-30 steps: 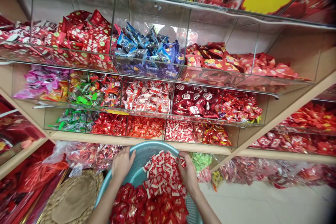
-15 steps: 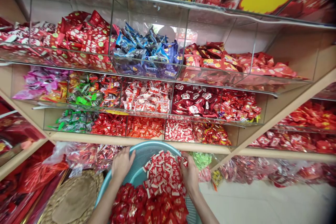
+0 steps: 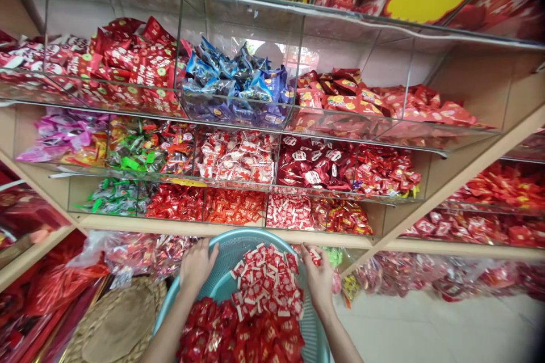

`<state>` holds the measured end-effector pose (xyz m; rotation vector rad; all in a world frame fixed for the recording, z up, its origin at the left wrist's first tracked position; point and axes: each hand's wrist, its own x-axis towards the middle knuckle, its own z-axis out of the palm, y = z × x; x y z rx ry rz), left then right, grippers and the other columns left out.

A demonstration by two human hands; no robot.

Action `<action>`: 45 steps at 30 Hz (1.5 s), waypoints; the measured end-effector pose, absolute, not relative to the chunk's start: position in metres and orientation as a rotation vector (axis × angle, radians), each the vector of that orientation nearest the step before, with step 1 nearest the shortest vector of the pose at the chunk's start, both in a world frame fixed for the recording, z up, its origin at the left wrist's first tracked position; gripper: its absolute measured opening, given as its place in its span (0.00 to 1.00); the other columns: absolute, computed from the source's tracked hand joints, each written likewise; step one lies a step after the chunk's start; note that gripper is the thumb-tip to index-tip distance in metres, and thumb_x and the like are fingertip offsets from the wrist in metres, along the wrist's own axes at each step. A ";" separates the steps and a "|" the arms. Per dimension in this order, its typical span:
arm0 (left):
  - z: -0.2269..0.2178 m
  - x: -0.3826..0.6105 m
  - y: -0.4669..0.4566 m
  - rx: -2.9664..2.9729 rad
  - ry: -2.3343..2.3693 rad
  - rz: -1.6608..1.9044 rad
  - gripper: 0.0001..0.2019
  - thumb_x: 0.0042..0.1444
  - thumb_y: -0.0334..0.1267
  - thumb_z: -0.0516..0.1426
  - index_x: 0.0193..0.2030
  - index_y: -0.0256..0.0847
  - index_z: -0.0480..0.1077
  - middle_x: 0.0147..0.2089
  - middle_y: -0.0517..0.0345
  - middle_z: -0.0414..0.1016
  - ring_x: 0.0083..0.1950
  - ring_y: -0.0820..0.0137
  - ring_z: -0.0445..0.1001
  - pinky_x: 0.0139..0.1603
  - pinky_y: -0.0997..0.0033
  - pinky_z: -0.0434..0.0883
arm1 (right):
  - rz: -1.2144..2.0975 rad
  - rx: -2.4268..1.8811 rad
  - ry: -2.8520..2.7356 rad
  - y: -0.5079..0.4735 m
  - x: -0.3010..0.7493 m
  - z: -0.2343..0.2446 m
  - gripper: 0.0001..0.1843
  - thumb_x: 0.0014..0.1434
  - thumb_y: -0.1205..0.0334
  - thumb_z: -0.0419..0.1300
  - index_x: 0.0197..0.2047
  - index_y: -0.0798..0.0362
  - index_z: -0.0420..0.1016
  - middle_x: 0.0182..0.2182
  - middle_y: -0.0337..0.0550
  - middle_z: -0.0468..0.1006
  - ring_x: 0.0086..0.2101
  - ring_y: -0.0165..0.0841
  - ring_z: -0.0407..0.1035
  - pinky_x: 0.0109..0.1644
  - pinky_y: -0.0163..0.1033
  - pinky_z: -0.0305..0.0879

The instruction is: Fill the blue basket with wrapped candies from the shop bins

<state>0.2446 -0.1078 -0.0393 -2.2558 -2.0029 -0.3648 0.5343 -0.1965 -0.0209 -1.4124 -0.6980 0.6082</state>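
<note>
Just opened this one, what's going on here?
A person stands at candy shelves in a shop, with a light blue basket holding red-and-white wrapped candies and red-wrapped candies. The right hand pinches a wrapped candy at the fingertips near the basket's edge; the left hand rests on the rim. Clear plastic bins of sweets fill the shelves ahead.

The basket (image 3: 230, 255) at the bottom of the frame is smooth blue plastic, the candy wrappers (image 3: 238, 332) in it glossy foil, the bins (image 3: 242, 17) above clear plastic, the shelf (image 3: 170, 226) matt wood, and the mat (image 3: 117, 323) at lower left rough woven straw.
</note>
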 end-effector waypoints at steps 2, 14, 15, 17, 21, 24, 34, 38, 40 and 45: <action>-0.040 0.245 -0.108 -2.253 -2.003 -0.367 0.25 0.60 0.49 0.37 0.46 0.37 0.68 0.38 0.48 0.75 0.39 0.64 0.73 0.40 0.67 0.65 | 0.776 -1.305 -0.489 -0.198 0.537 -0.018 0.17 0.46 0.52 0.62 0.37 0.50 0.65 0.39 0.43 0.76 0.40 0.38 0.72 0.41 0.42 0.69; -0.037 0.246 -0.109 -2.255 -1.984 -0.344 0.24 0.60 0.49 0.37 0.45 0.37 0.67 0.39 0.48 0.75 0.39 0.64 0.73 0.41 0.66 0.65 | 0.422 -1.743 -1.373 -0.202 0.545 -0.013 0.12 0.54 0.57 0.53 0.40 0.50 0.70 0.38 0.45 0.73 0.38 0.38 0.69 0.41 0.41 0.64; -0.037 0.246 -0.109 -2.254 -1.981 -0.345 0.24 0.60 0.49 0.37 0.45 0.37 0.67 0.39 0.48 0.75 0.39 0.64 0.73 0.41 0.66 0.65 | 0.393 -1.775 -1.473 -0.201 0.544 -0.013 0.12 0.55 0.59 0.51 0.42 0.49 0.70 0.39 0.45 0.72 0.39 0.37 0.69 0.42 0.40 0.64; -0.037 0.246 -0.110 -2.249 -1.983 -0.346 0.24 0.61 0.49 0.37 0.45 0.37 0.67 0.39 0.48 0.75 0.39 0.64 0.73 0.40 0.67 0.65 | 0.381 -1.849 -1.608 -0.200 0.543 -0.014 0.13 0.55 0.64 0.49 0.42 0.48 0.69 0.41 0.44 0.70 0.37 0.35 0.69 0.39 0.37 0.63; -0.035 0.246 -0.111 -2.249 -1.987 -0.345 0.24 0.60 0.49 0.37 0.44 0.37 0.67 0.40 0.49 0.75 0.39 0.64 0.73 0.40 0.67 0.65 | 0.322 -1.956 -1.742 -0.204 0.541 -0.020 0.12 0.53 0.69 0.49 0.38 0.48 0.68 0.39 0.41 0.69 0.34 0.32 0.69 0.34 0.34 0.59; -0.034 0.247 -0.111 -2.248 -1.993 -0.350 0.24 0.60 0.49 0.37 0.44 0.37 0.67 0.39 0.49 0.75 0.39 0.64 0.73 0.40 0.66 0.65 | 0.285 -1.985 -1.774 -0.213 0.541 -0.028 0.11 0.52 0.70 0.49 0.37 0.48 0.66 0.38 0.40 0.70 0.33 0.32 0.69 0.32 0.33 0.57; -0.034 0.247 -0.112 -2.246 -2.011 -0.342 0.24 0.60 0.49 0.37 0.42 0.37 0.68 0.38 0.49 0.75 0.40 0.65 0.73 0.42 0.67 0.64 | 0.240 -2.021 -1.679 -0.217 0.542 -0.036 0.12 0.48 0.73 0.50 0.35 0.49 0.66 0.35 0.40 0.71 0.33 0.32 0.69 0.32 0.33 0.57; -0.035 0.246 -0.112 -2.259 -2.008 -0.358 0.23 0.60 0.49 0.37 0.44 0.37 0.67 0.40 0.49 0.74 0.41 0.65 0.72 0.42 0.67 0.64 | 0.288 -1.895 -1.610 -0.215 0.536 -0.026 0.11 0.51 0.67 0.50 0.37 0.49 0.68 0.37 0.43 0.72 0.34 0.35 0.70 0.37 0.36 0.62; -0.035 0.246 -0.111 -2.266 -2.019 -0.369 0.23 0.60 0.49 0.37 0.44 0.37 0.67 0.41 0.48 0.74 0.41 0.65 0.72 0.43 0.67 0.64 | 0.340 -1.796 -1.507 -0.216 0.535 -0.022 0.12 0.51 0.65 0.51 0.40 0.50 0.69 0.39 0.45 0.73 0.38 0.37 0.70 0.40 0.38 0.64; -0.037 0.246 -0.111 -2.253 -2.051 -0.353 0.24 0.60 0.49 0.38 0.44 0.37 0.67 0.40 0.48 0.74 0.41 0.65 0.72 0.43 0.67 0.64 | 0.724 -1.602 -1.025 -0.219 0.539 -0.020 0.16 0.48 0.61 0.54 0.42 0.53 0.68 0.33 0.43 0.76 0.27 0.35 0.70 0.30 0.39 0.68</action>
